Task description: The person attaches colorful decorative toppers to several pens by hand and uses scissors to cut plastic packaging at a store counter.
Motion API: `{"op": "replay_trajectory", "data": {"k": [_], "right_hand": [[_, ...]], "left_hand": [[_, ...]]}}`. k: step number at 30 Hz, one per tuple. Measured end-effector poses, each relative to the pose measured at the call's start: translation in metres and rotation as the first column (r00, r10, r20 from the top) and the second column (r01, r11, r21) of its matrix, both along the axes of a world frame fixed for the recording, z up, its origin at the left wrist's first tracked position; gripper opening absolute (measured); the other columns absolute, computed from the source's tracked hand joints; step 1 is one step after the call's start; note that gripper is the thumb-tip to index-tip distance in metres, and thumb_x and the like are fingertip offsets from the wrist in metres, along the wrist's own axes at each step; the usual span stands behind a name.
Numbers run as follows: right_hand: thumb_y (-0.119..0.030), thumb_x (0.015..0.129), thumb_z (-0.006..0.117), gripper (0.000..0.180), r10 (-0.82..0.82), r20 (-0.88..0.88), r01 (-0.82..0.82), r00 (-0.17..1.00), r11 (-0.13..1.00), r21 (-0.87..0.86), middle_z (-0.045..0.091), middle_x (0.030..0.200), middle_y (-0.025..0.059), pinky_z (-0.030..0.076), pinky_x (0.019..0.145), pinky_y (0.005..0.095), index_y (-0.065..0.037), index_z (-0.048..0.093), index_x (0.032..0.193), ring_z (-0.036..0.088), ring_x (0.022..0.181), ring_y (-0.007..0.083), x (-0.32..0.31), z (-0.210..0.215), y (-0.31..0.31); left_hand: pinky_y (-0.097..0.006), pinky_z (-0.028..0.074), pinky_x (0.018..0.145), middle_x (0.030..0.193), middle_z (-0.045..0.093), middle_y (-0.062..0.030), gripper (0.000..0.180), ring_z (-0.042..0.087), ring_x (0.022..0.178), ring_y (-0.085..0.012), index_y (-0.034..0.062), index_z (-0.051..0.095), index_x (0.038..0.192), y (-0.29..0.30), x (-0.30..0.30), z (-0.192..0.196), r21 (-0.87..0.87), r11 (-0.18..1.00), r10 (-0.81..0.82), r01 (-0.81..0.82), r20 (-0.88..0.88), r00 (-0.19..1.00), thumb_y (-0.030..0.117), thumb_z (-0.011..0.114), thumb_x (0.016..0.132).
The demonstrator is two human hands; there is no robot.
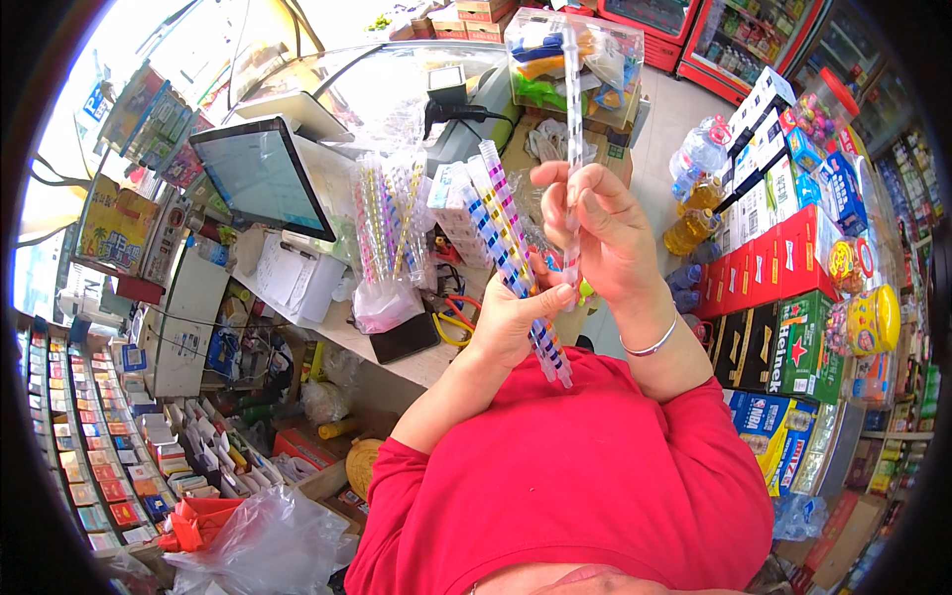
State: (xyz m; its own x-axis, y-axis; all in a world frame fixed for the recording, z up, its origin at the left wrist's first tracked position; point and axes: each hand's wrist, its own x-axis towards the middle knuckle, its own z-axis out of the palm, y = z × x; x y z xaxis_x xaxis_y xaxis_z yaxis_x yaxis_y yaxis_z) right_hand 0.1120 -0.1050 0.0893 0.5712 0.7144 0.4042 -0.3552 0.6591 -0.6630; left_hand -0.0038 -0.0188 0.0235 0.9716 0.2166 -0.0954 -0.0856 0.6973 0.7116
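My left hand (516, 315) is closed around a bundle of slim clear tubes (499, 230) with blue, purple, yellow and orange segments inside. The bundle slants, its upper ends leaning left and its lower ends close to my red shirt. One more clear tube (572, 94), with pale and dark segments, stands nearly upright in my right hand (602, 223), pinched in the fingers. Its lower end comes down by my left thumb; whether they touch, I cannot tell. More such tubes (390, 213) stand in a clear bag on the counter, left of my hands.
On the counter (397, 372) are a black phone (405, 338), a tablet screen (266, 178), papers (289, 278) and a clear toy box (575, 64). Stacked cartons (764, 263) and bottles (694, 223) line the right. A plastic bag (263, 545) lies at lower left.
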Motion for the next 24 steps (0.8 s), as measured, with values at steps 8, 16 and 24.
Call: {"op": "replay_trajectory", "data": {"k": [8,16,24], "right_hand": [[-0.017,0.093,0.056,0.013,0.175,-0.208,-0.182,0.962,0.983,-0.015,0.054,0.096,0.0064,0.031,0.048,0.0166,-0.004,0.057,0.092,0.042,0.068,0.0059,0.004,-0.004,0.001],[-0.016,0.092,0.056,0.013,0.293,-0.330,-0.290,0.898,0.955,0.059,0.057,0.100,0.0104,0.030,0.047,0.0172,-0.003,0.058,0.093,0.043,0.069,0.0087,0.008,-0.011,0.005],[-0.016,0.092,0.056,0.013,0.275,-0.309,-0.263,0.910,0.961,0.081,0.058,0.114,0.0172,0.046,0.075,0.0301,-0.005,0.060,0.097,0.056,0.092,0.0205,0.001,-0.009,0.004]], "left_hand": [[-0.024,0.043,0.060,0.087,0.059,-0.0037,0.034,0.056,0.069,-0.0112,0.0075,0.050,0.099,0.001,0.001,-0.006,-0.081,0.985,-0.152,0.151,-0.015,0.988,0.005,0.075,0.075],[-0.023,0.040,0.055,0.088,0.062,-0.0054,0.035,0.054,0.065,-0.0106,0.0061,0.053,0.100,0.004,-0.004,-0.003,-0.079,0.976,-0.203,0.203,0.005,0.979,0.009,0.076,0.074],[-0.024,0.042,0.058,0.086,0.063,-0.0063,0.037,0.056,0.067,-0.0118,0.0023,0.059,0.101,0.004,-0.007,0.006,-0.053,0.973,-0.225,0.227,0.031,0.974,0.012,0.078,0.071]]}}
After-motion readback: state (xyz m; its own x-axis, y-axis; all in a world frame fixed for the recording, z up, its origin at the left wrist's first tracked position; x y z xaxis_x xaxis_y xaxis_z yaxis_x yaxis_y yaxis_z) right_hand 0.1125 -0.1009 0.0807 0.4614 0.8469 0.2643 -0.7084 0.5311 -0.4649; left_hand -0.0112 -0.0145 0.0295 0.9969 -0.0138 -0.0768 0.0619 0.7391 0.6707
